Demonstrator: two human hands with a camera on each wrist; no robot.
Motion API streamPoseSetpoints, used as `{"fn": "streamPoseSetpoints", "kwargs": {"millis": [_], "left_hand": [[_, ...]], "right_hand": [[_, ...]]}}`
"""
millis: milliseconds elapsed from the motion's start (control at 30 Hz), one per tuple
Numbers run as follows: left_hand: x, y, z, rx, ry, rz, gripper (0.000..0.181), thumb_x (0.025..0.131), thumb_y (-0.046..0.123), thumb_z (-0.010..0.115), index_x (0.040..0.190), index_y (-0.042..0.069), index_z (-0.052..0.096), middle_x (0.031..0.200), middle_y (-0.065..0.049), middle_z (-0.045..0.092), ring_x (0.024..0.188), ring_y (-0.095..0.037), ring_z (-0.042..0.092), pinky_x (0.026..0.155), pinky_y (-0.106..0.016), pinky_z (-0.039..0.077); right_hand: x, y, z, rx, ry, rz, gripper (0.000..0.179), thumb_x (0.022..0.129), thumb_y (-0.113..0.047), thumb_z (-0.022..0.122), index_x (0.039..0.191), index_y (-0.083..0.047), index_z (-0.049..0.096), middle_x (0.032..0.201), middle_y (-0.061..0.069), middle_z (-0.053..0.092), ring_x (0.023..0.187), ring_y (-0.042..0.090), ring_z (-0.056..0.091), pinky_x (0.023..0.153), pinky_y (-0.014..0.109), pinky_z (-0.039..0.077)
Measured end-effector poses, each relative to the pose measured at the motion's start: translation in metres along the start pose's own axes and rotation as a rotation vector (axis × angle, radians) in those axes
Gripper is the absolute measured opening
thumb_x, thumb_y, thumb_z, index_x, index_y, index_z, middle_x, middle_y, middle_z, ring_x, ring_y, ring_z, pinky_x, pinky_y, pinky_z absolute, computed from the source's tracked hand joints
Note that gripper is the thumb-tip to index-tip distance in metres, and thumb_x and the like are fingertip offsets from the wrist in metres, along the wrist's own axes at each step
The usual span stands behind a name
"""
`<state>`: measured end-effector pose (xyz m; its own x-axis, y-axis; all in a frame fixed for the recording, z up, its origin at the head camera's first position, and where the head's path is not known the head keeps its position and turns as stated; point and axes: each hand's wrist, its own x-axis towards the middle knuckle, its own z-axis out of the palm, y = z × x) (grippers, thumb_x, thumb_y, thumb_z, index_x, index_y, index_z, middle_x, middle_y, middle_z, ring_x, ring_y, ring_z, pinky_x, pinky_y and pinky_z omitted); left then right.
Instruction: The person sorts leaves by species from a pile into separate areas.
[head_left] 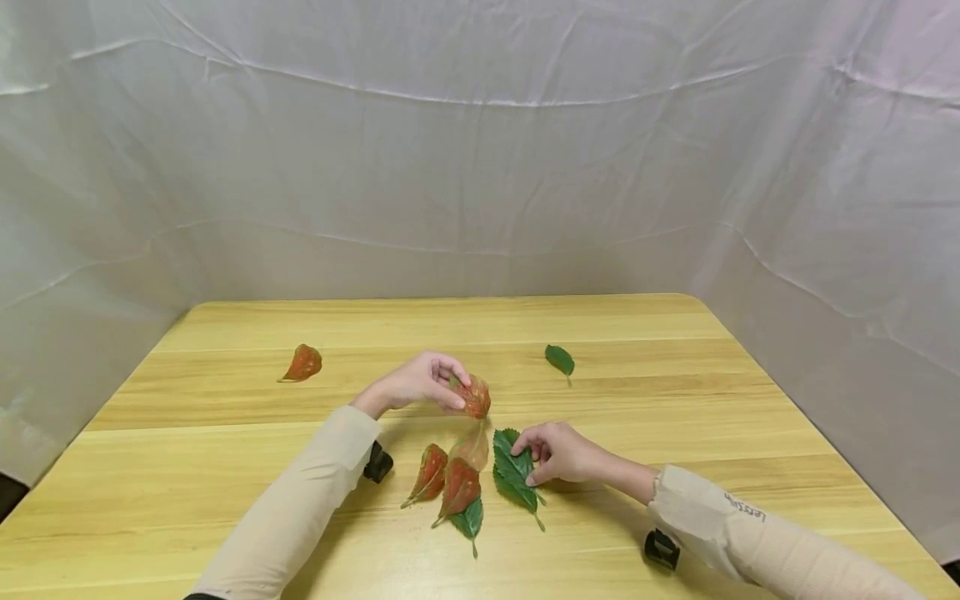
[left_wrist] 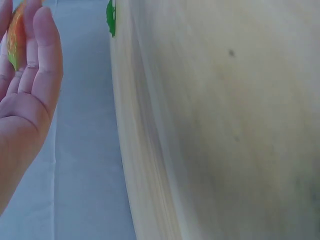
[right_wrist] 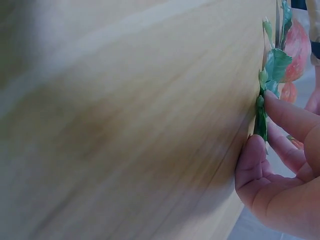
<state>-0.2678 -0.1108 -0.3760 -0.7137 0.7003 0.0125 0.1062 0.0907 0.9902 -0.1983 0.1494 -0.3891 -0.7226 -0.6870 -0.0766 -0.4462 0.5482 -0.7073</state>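
Observation:
My left hand (head_left: 423, 385) pinches a red leaf (head_left: 477, 398) between thumb and fingers, above the middle of the table; its orange-red face (left_wrist: 17, 37) also shows in the left wrist view. Just under it is a paler orange leaf (head_left: 471, 448). Nearer the front, two red leaves (head_left: 460, 485) lie side by side, one partly over a small green leaf (head_left: 470, 518). My right hand (head_left: 562, 454) has its thumb and fingers curled at overlapping green leaves (head_left: 510, 467). In the right wrist view, a dark green leaf (right_wrist: 260, 122) sits between the thumb and forefinger.
A single red leaf (head_left: 303, 363) lies at the far left of the wooden table (head_left: 225, 467). A small green leaf (head_left: 559, 359) is farther back, right of centre. Pale grey sheeting (head_left: 480, 183) encloses the back and sides. Each forearm has a black strap piece beneath it.

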Motion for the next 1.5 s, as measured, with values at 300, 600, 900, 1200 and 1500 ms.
{"fn": "streamPoseSetpoints", "kwargs": {"millis": [300, 600, 900, 1200, 1500], "left_hand": [[-0.009, 0.000, -0.010, 0.008, 0.068, 0.054, 0.022, 0.075, -0.009, 0.064, 0.095, -0.013, 0.058, 0.083, -0.006, 0.064, 0.073, -0.017, 0.061, 0.069, -0.034, 0.050], [-0.020, 0.006, -0.022, 0.054, 0.197, 0.031, 0.025, 0.080, -0.005, 0.061, 0.103, -0.013, 0.058, 0.091, -0.007, 0.065, 0.078, -0.018, 0.061, 0.076, -0.039, 0.048], [-0.033, 0.002, -0.032, -0.004, 0.262, 0.047, 0.028, 0.078, -0.009, 0.060, 0.105, -0.015, 0.056, 0.090, -0.009, 0.064, 0.077, -0.019, 0.062, 0.075, -0.037, 0.049], [-0.042, -0.001, -0.044, 0.059, 0.353, 0.006, 0.025, 0.080, -0.004, 0.060, 0.104, -0.014, 0.058, 0.092, -0.010, 0.065, 0.078, -0.017, 0.062, 0.076, -0.043, 0.048], [-0.052, 0.003, -0.054, 0.147, 0.456, -0.024, 0.025, 0.083, -0.001, 0.059, 0.105, -0.014, 0.057, 0.100, -0.016, 0.062, 0.079, -0.013, 0.058, 0.079, -0.042, 0.046]], "right_hand": [[0.000, 0.000, 0.000, 0.008, 0.001, 0.002, 0.030, 0.069, 0.001, 0.074, 0.096, -0.001, 0.063, 0.070, 0.002, 0.048, 0.055, 0.007, 0.040, 0.051, 0.020, 0.038], [-0.001, 0.000, 0.000, 0.017, 0.006, 0.008, 0.030, 0.068, 0.002, 0.074, 0.096, 0.000, 0.063, 0.070, 0.002, 0.048, 0.055, 0.007, 0.041, 0.051, 0.020, 0.038], [-0.002, -0.002, 0.001, 0.024, 0.006, 0.012, 0.031, 0.068, 0.003, 0.073, 0.097, 0.001, 0.062, 0.071, 0.002, 0.048, 0.057, 0.008, 0.041, 0.052, 0.020, 0.038], [-0.001, -0.002, 0.001, 0.021, 0.004, 0.017, 0.031, 0.068, 0.003, 0.073, 0.097, 0.001, 0.062, 0.071, 0.003, 0.048, 0.058, 0.008, 0.041, 0.052, 0.020, 0.038], [-0.001, -0.001, 0.001, 0.012, 0.012, 0.001, 0.030, 0.067, 0.003, 0.074, 0.096, 0.000, 0.063, 0.070, 0.001, 0.048, 0.056, 0.006, 0.041, 0.051, 0.019, 0.039]]}}
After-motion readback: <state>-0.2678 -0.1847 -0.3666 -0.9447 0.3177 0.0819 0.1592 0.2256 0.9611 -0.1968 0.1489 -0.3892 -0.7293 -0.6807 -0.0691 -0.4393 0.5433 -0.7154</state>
